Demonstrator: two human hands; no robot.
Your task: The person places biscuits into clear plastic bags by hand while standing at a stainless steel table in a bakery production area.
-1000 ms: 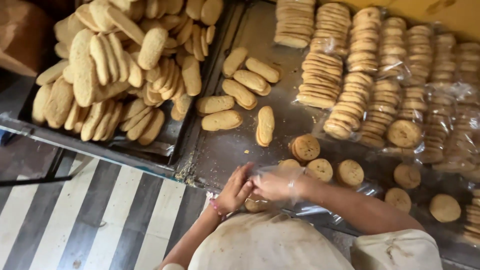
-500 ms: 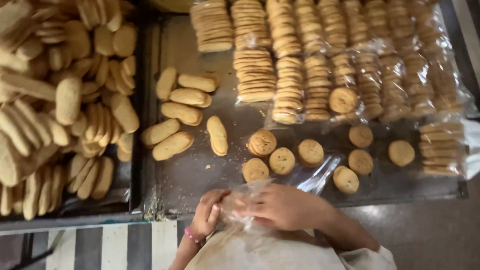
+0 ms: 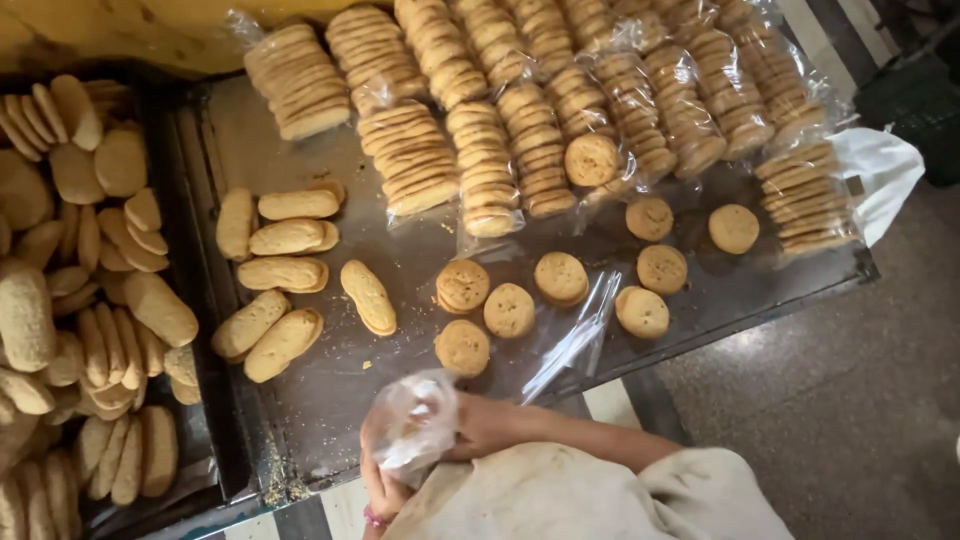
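Observation:
Both my hands hold a clear plastic bag (image 3: 412,425) close to my body at the near edge of a dark metal tray (image 3: 400,260). My left hand (image 3: 383,490) grips the bag from below, and my right hand (image 3: 478,425) holds its right side. Just beyond the bag lie loose round biscuits (image 3: 462,346) and an empty clear bag (image 3: 575,335). Oval biscuits (image 3: 283,270) lie loose on the tray's left part.
Several bagged stacks of round biscuits (image 3: 480,160) fill the far half of the tray. A second tray on the left is heaped with oval biscuits (image 3: 90,300). A white bag (image 3: 880,170) hangs at the right; grey floor lies beyond.
The view has swung left to right, and the trays sit differently in frame. My hands have drawn back from the round biscuits toward my body and lifted the clear bag.

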